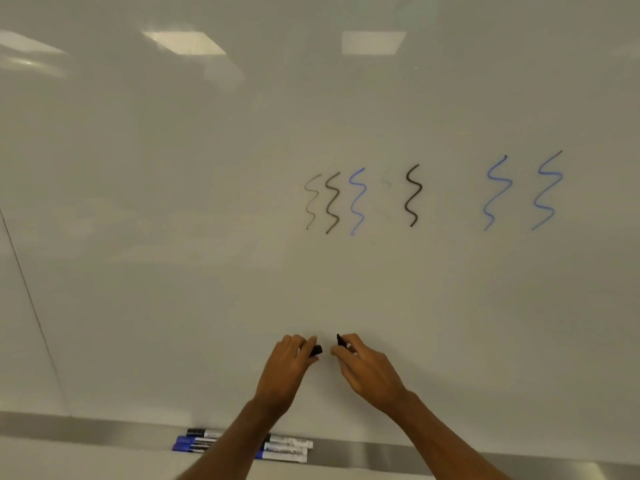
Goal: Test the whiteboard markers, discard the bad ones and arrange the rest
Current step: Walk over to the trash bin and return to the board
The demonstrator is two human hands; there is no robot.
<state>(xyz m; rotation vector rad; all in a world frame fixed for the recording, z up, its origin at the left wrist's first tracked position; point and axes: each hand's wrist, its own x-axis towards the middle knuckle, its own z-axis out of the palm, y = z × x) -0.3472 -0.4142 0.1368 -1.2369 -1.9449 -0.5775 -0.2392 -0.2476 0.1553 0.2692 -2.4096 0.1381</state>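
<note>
The left hand (289,367) pinches the black cap (316,350) and the right hand (365,368) grips the black marker (342,341), close together by the board (173,237), probably to snap the cap on or off.

Both curled, just apart: left grip (289,363), right grip (362,365).

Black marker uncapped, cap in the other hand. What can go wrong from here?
The left hand pinches the cap at its fingertips only; a loose grip could drop it.
The uncapped marker in the right hand could leave a stray mark on the board.
The spare markers piled on the tray could mix tested with untested.
</note>
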